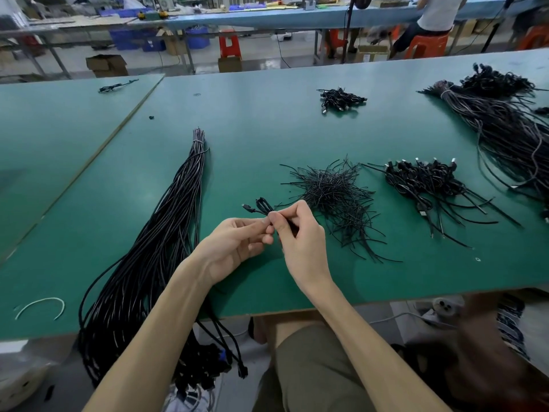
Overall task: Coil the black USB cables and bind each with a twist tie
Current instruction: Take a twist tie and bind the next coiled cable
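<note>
A small coiled black USB cable sticks out to the left above my fingertips, its plug pointing left. My left hand pinches the coil from below with thumb and fingers. My right hand pinches it from the right, fingers curled round its middle; the twist tie there is hidden by my fingers. A loose heap of black twist ties lies just right of my hands. A long bundle of uncoiled black cables runs from the table middle down over the front edge at my left.
Coiled, tied cables lie in a pile at the right and a smaller pile further back. A big tangled cable bundle fills the far right. A white tie lies on the green table front left.
</note>
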Tool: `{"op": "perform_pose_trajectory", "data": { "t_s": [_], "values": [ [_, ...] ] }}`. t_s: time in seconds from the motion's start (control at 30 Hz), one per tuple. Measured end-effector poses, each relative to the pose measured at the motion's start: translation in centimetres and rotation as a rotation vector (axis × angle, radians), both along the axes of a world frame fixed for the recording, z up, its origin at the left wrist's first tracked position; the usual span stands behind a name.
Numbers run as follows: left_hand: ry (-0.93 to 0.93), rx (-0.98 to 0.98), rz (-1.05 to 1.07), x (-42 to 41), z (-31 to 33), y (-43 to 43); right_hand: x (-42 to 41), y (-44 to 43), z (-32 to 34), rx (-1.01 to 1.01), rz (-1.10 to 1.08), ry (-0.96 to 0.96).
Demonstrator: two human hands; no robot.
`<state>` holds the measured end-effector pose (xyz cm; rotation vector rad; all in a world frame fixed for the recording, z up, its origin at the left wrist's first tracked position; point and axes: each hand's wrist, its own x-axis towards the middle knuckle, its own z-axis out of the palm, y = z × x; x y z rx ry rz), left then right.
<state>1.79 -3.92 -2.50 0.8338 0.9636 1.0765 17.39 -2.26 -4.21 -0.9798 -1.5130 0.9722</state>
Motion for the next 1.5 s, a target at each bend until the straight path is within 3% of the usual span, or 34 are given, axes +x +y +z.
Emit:
{"op": "perform_pose_trajectory", "data": {
  "t_s": [0.07,0.17,0.27,0.4,0.5,0.6,0.73,0.83,0.93,1.13,1.3,1.5],
  "values": [
    [0.101,0.074,0.037,0.3,-0.2,0.0,0.0,0.1,-0.2,-0.073,-0.011,-0.013],
    [0.505,0.298,0.178,0.9,-0.7,-0.1,0.2,0.4,-0.4,-0.152,-0.033,-0.034],
    [0.784,0.47,0.323,1.4,-1.1,-0.3,0.2,0.6,-0.4,-0.193,-0.043,-0.057],
    [1.197,0.747,0.35,1.9,-1.2,-1.0,0.3,0.7,-0.3,-0.243,-0.052,-0.013],
    [1.4,0.986,0.373,2.1,-1.2,-0.9,0.4,0.9,-0.3,-0.258,-0.073,0.008],
    [1.359,0.942,0.39,2.2,-1.2,-0.8,0.5,0.8,-0.3,-0.271,-0.063,0.072],
    [0.957,0.641,0.371,1.9,-1.2,-0.3,0.6,0.5,-0.2,-0.22,-0.026,0.142],
    [0.744,0.525,0.325,1.6,-0.8,0.1,0.7,0.6,-0.1,-0.195,-0.02,0.191],
    [0.683,0.44,0.176,1.8,-0.8,0.0,0.8,0.6,-0.3,-0.162,0.004,0.174],
    [0.573,0.342,0.141,2.0,-0.4,-0.4,0.7,0.7,-0.4,-0.127,0.021,0.141],
    [0.7,0.463,0.183,1.8,-0.4,-0.5,0.6,0.7,-0.5,-0.167,0.036,0.149],
    [1.252,0.817,0.304,1.8,-1.3,-0.8,0.4,0.9,-0.5,-0.217,-0.023,0.109]
  ]
}}
